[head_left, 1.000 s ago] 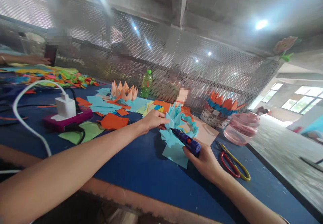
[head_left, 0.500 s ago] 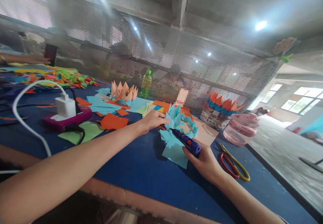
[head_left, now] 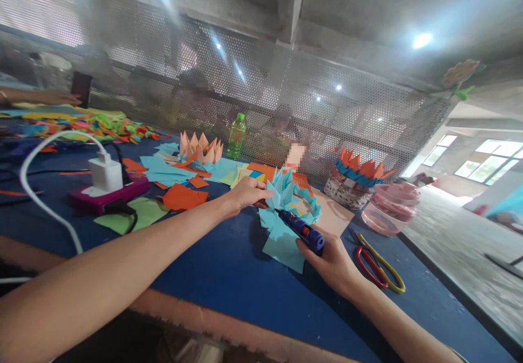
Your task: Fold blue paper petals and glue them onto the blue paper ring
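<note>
Just right of the middle of the frame, the folded blue paper stands in a ring of pointed petals on the dark blue table. The left hand comes in from the left with thumb and fingers closed, pinching the near-left edge of that paper. The right hand, lower right of centre, is wrapped around a blue pen-shaped tool, its tip aimed at the folds beside the left fingertips; whether it touches them is too small to tell. The step in hand looks like working the tool at a fold, perhaps gluing. The next move seems to call for a steady pinch and careful placing of the tip, clear of the fingers. A flat blue sheet lies below the tool.
</note>
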`<act>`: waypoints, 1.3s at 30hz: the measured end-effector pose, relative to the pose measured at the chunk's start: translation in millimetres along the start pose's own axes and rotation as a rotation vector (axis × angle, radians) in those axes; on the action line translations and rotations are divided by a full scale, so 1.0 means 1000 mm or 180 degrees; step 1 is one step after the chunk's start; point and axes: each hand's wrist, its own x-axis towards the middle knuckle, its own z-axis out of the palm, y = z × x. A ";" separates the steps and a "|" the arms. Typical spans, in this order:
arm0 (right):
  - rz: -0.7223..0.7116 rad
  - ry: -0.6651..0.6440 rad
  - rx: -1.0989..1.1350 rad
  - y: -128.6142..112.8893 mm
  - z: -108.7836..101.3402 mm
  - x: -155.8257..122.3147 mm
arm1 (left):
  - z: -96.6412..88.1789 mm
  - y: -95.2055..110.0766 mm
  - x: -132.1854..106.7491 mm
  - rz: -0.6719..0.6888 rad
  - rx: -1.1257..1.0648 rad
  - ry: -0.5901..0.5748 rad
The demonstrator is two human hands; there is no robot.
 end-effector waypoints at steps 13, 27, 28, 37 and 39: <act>-0.0014 -0.0047 0.0075 -0.001 -0.002 0.000 | -0.003 0.009 -0.002 -0.0210 -0.0076 0.0176; -0.0090 -0.0166 -0.0002 -0.003 -0.004 -0.001 | -0.007 0.008 0.001 -0.0025 -0.0150 0.0127; -0.0127 -0.0207 -0.0056 -0.006 -0.006 -0.002 | -0.008 0.008 0.001 0.0003 -0.0156 0.0137; 0.0178 0.0120 -0.1062 0.007 -0.056 -0.043 | -0.012 0.009 0.003 0.0103 -0.0237 0.0145; 0.0773 0.0394 -0.1364 0.032 -0.079 -0.061 | -0.013 0.008 0.004 0.0088 -0.0251 0.0134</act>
